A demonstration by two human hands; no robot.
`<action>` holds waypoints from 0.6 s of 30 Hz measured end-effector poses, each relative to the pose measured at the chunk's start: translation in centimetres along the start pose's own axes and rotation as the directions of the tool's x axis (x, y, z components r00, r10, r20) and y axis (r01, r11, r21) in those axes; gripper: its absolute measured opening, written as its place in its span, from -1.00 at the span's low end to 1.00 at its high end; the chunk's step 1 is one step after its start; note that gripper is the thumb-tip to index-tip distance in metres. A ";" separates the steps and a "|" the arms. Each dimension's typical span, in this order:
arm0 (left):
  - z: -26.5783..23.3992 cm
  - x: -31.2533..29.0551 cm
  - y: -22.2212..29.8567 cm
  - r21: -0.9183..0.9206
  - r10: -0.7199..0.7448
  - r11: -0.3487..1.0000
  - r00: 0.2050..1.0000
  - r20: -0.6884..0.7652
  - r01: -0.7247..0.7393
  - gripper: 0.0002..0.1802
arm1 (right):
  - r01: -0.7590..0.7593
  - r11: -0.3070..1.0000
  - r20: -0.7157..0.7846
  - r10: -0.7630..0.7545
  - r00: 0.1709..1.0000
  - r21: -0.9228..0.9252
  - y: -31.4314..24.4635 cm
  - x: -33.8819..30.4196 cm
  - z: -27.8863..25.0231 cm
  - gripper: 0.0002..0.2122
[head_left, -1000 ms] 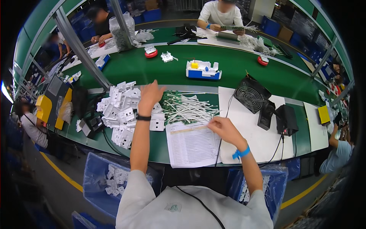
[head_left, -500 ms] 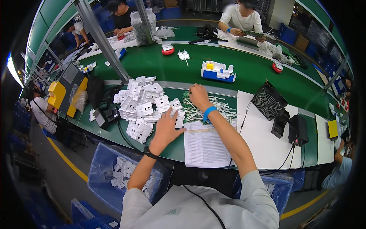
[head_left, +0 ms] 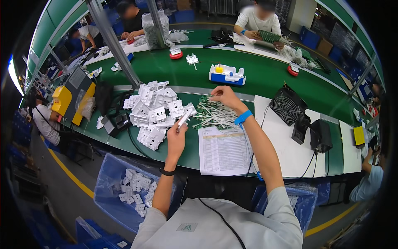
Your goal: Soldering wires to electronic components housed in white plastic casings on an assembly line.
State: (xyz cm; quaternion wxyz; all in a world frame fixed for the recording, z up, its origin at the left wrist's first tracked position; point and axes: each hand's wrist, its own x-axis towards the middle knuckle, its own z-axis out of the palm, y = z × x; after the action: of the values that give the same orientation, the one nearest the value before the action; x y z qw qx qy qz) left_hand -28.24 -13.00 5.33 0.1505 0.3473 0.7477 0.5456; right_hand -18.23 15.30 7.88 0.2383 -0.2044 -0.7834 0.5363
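Note:
A white plastic housing plate [head_left: 186, 118] is lifted on edge at the right side of the pile, gripped between the thumb and fingers of my left hand [head_left: 176, 140]. The heap of similar white plates [head_left: 155, 110] lies just beyond and left of it. My right hand [head_left: 227, 98] is pinched over the far end of a bunch of small green circuit boards with white wires [head_left: 215, 114]. What sits between its fingertips is too small to make out. Below the bunch lies a printed sheet [head_left: 224, 151].
A black fan [head_left: 288, 106] and black power boxes [head_left: 321, 135] stand on white board at right. Behind runs a green conveyor [head_left: 166, 72] carrying a blue-and-white case [head_left: 227, 75] and red discs. A blue bin [head_left: 108, 182] of white parts stands below left; co-workers sit across.
My left hand has picked a white plate off the pile and tilted it up. My right hand has drawn back slightly, still pinched. The items on the conveyor have shifted left.

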 end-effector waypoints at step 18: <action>1.0 -2.6 8.7 -0.835 0.189 -0.070 0.829 0.527 0.546 -0.25 | 0.577 0.727 -0.550 -0.674 0.494 -0.373 -17.5 -10.8 -0.6 -0.83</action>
State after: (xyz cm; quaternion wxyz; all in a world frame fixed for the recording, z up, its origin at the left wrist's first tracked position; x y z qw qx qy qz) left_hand -22.73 -12.65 12.58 0.6130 0.1458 0.0915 0.7711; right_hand -10.33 3.51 22.76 0.6588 -0.0953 -0.7032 0.2498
